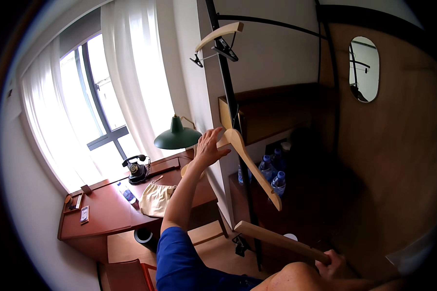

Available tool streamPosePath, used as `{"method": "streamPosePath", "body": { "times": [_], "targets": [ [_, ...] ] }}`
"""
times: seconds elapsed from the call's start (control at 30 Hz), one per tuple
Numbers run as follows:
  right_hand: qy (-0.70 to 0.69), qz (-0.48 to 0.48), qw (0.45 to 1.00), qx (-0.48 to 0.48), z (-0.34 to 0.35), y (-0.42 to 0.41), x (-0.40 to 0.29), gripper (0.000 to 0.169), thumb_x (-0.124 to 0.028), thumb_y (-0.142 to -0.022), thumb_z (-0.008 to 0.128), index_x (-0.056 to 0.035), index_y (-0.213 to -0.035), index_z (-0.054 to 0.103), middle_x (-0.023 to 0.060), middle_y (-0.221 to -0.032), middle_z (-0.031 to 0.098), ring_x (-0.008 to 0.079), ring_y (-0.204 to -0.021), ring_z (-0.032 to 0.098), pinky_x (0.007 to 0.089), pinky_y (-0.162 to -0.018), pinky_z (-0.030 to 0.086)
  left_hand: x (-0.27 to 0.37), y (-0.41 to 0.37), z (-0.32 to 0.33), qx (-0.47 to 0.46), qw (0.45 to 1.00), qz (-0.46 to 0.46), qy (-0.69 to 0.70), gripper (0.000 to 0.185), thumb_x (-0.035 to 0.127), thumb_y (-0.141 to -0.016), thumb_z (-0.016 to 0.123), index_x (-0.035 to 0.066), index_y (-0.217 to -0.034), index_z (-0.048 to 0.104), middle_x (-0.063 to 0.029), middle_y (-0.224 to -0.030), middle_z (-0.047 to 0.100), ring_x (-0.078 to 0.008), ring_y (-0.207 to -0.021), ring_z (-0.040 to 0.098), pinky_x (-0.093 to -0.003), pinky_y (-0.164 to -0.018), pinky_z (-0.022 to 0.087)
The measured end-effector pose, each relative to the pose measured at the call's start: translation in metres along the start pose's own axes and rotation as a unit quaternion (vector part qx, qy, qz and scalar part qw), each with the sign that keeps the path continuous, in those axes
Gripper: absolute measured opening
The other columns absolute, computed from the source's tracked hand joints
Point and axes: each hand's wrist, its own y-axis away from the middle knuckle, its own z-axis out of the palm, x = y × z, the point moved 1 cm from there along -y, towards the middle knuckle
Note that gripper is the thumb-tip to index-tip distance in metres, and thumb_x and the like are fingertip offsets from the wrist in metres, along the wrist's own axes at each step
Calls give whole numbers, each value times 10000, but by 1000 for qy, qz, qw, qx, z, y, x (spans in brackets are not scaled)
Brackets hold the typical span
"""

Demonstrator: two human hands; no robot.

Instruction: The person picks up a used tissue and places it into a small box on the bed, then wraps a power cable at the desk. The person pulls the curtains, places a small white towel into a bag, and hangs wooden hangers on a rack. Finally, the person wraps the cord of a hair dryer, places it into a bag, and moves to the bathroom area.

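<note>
My left hand [210, 147] reaches up beside a wooden coat hanger [249, 158], its fingers and thumb apart near the hanger's left arm. That hanger hangs by a black metal clothes rack [230, 85]. My right hand [331, 264], low at the right, is closed around the end of a second wooden hanger [280, 242], which has a black clip [241, 245] at its far side. Higher up, a third wooden hanger [218, 33] with black clips hangs at the rack.
A reddish desk [105, 218] at the left bears a black telephone [137, 170], a cloth drawstring bag [156, 199] and a water bottle [126, 193]. Over it is a green lamp [176, 136]. Several bottles [278, 183] stand behind the rack. A red-framed chair [127, 274] is lower left.
</note>
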Motion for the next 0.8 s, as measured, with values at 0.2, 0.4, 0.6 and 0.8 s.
{"method": "streamPosePath", "body": {
  "times": [0.2, 0.4, 0.6, 0.8],
  "targets": [
    [33, 7, 995, 91, -2, -48, -16, 182, -133, -786, 714, -36, -833, 567, 105, -613, 563, 241, -541, 595, 357, -521, 462, -22, -38, 12, 147, 981, 22, 125, 216, 148, -708, 726, 42, -725, 538, -181, -639, 552, -395, -637, 586, -429, -545, 458],
    [-50, 138, 980, 135, -14, -91, -32, 220, -181, -891, 638, -37, -793, 503, 0, -574, 430, 80, -525, 431, 286, -480, 344, -13, -125, -84, 478, 851, 15, 216, 170, 105, -884, 644, 6, -772, 564, -110, -686, 600, -261, -568, 586, -321, -524, 440],
    [-97, 146, 969, 172, -20, -83, -36, 231, -203, -898, 643, -47, -785, 515, -16, -590, 454, 54, -540, 435, 260, -482, 357, -59, -282, -70, 224, 931, 3, 288, 296, 182, -939, 526, 80, -1212, 576, -90, -698, 621, -242, -612, 613, -385, -621, 502],
    [-45, 140, 973, 180, -19, -72, -32, 261, -250, -887, 690, -35, -815, 560, 9, -598, 506, 54, -561, 470, 258, -495, 392, -149, -324, -71, 141, 940, 85, 298, 250, 35, -883, 575, -19, -1126, 598, -104, -929, 696, -173, -835, 672, -295, -682, 522]
  ]
}}
